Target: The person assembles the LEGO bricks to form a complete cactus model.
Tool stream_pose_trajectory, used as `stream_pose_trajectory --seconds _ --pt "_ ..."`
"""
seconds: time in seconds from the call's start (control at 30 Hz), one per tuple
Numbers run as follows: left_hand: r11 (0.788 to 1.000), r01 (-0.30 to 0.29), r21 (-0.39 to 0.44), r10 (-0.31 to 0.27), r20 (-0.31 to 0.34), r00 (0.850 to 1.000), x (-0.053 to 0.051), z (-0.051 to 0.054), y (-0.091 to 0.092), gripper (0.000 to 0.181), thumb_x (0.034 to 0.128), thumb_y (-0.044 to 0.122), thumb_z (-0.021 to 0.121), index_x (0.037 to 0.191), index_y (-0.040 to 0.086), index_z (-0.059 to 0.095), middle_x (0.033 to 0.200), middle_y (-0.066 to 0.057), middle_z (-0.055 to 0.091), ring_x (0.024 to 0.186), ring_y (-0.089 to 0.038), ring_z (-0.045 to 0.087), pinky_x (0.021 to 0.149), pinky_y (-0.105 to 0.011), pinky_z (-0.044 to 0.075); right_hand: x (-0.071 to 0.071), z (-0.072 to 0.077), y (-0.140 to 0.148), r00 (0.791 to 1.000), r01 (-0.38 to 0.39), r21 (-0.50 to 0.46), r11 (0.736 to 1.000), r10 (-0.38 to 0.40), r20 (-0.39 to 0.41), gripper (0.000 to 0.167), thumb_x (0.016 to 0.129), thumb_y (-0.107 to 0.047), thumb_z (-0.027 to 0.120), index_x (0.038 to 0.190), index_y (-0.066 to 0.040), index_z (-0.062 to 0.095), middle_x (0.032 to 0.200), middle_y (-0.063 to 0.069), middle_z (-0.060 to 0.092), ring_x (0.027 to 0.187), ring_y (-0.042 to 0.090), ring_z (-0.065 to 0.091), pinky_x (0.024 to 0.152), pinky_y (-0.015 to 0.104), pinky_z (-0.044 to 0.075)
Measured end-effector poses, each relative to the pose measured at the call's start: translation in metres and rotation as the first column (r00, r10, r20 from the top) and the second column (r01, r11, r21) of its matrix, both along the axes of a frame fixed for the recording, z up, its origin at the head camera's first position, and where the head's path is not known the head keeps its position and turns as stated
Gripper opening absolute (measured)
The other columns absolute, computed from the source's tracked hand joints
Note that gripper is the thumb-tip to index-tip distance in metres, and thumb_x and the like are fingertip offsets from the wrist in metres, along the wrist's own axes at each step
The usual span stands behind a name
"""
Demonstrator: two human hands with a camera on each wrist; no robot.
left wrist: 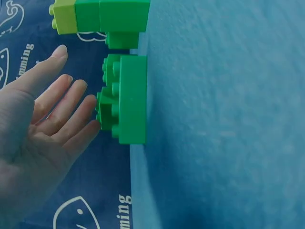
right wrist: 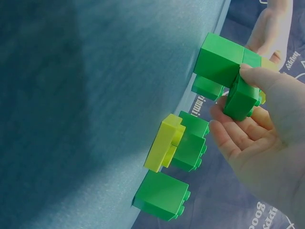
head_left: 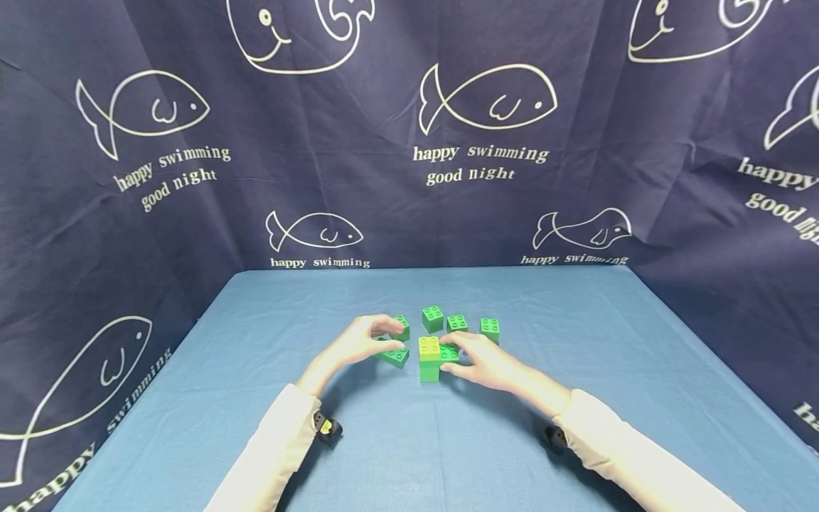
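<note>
A stack of green bricks [head_left: 429, 372] with a yellow-green brick [head_left: 429, 346] on top stands between the hands. My right hand [head_left: 484, 360] pinches a green brick [right wrist: 242, 99] between thumb and fingers, up against the stack's right side; whether it is joined there I cannot tell. To the left of the stack, my left hand [head_left: 363, 339] hovers with fingers loosely extended, holding nothing. Just by its fingers lies a long green brick [left wrist: 133, 100], partly covered by the hand in the head view. Behind that one is a small green brick [head_left: 402, 328].
More green bricks stand behind the stack, one in the middle [head_left: 432, 318], another beside it [head_left: 457, 323] and a third farther right [head_left: 490, 328]. A flat yellow brick [right wrist: 162, 143], seen in the right wrist view, lies near them. A blue cloth [head_left: 409, 448] covers the table.
</note>
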State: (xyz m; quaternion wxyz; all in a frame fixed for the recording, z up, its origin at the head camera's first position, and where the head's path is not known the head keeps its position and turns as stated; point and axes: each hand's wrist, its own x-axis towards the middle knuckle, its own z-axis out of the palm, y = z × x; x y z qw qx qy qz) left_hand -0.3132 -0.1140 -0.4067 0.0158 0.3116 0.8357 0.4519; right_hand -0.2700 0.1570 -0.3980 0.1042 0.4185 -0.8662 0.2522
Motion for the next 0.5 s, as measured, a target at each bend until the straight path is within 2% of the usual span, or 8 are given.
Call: stream_pose_trajectory --seconds 0.5 --pt "0.993 -0.030 -0.115 0.032 0.013 0.999 -0.0008 -0.0020 -0.0086 0.038 0.0805 0.020 0.073 0.111 0.000 0.064 0.109 -0.015 0.068 0.105 -0.027 0.063 0.101 -0.043 0.044 -0.0001 -0.0002 0.0006 1.000 0.004 -0.001 1.000 -0.004 0.005 0.035 0.083 -0.014 0.070 0.112 0.000 0.058 0.107 0.012 0.066 0.095 0.021 0.063 0.085 0.036 0.052"
